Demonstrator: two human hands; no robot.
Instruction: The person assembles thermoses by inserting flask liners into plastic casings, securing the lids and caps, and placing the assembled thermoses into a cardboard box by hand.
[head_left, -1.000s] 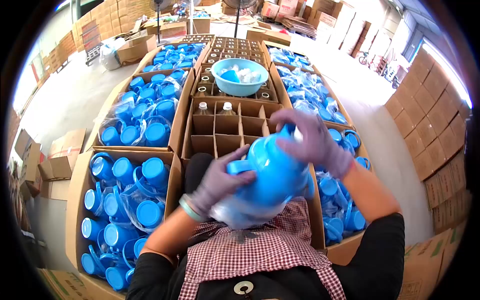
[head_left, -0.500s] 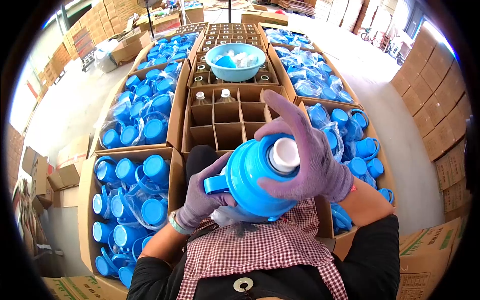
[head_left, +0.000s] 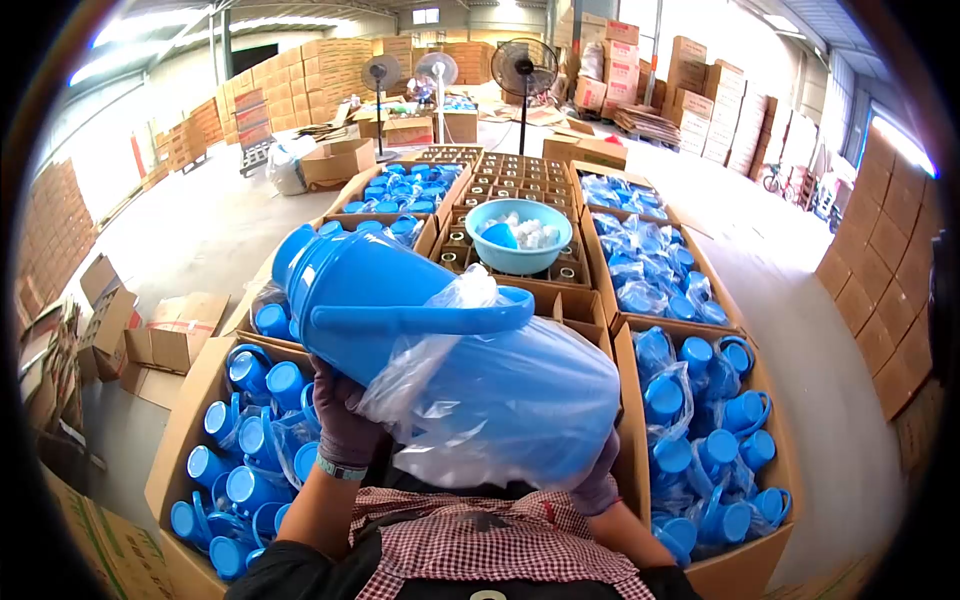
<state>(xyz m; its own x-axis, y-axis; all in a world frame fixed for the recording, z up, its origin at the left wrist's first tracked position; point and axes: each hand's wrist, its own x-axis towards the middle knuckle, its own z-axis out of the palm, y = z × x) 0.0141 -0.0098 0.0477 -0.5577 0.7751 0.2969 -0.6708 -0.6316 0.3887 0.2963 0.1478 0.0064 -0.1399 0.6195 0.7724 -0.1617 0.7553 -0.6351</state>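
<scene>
Head view. Blue flask (head_left: pixel 400 290) held up in front of the chest, tilted, top end up and to the left; it lies in no carton. Left hand (head_left: pixel 345 415), gloved, fingers bent firmly against the flask's underside near the upper end. Right hand (head_left: pixel 600 485) at the base end, mostly behind the clear bag (head_left: pixel 510 405); its fingers are hidden, so closure cannot be told.

Progress (judged from this view alone): bag is over the lower body; upper body bare, handle (head_left: pixel 420 318) apparently outside the plastic. Partway, then: flask bagged below, uncovered above, not set down.

Containers: near left carton (head_left: pixel 180 450) holds many blue flasks, clear plastic among them. Near right carton (head_left: pixel 745 570), likewise. Basin (head_left: pixel 520 265) holds small white pieces (head_left: pixel 538 236) and a blue cup (head_left: pixel 498 235); it rests on a middle carton with bottles (head_left: pixel 450 258) in it. Divided carton (head_left: pixel 578 302) nearest the person: contents mostly hidden by the flask.
</scene>
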